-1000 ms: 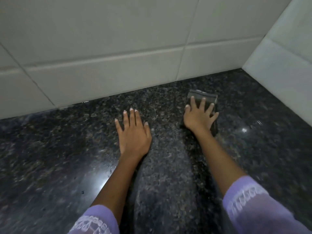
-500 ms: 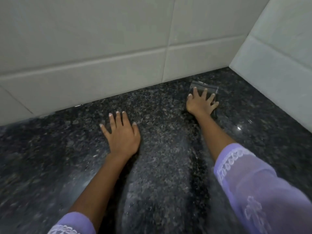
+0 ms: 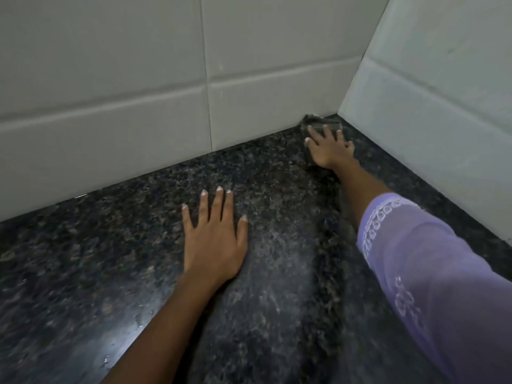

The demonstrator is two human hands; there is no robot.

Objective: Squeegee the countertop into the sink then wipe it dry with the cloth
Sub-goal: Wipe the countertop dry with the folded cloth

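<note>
A dark grey folded cloth (image 3: pixel 321 123) lies on the black speckled granite countertop (image 3: pixel 110 259), pushed into the far corner where the two tiled walls meet. My right hand (image 3: pixel 329 148) presses flat on top of the cloth with fingers spread, covering most of it. My left hand (image 3: pixel 214 239) rests palm down on the bare countertop nearer to me, fingers apart, holding nothing. No squeegee or sink is in view.
A white tiled back wall (image 3: pixel 166 92) runs along the counter's far edge. A second tiled wall (image 3: pixel 443 106) closes the right side. A bright wet sheen (image 3: pixel 133 328) shows on the counter near my left forearm.
My right hand has slid the cloth away from me into the back corner. My left hand has stayed flat on the counter.
</note>
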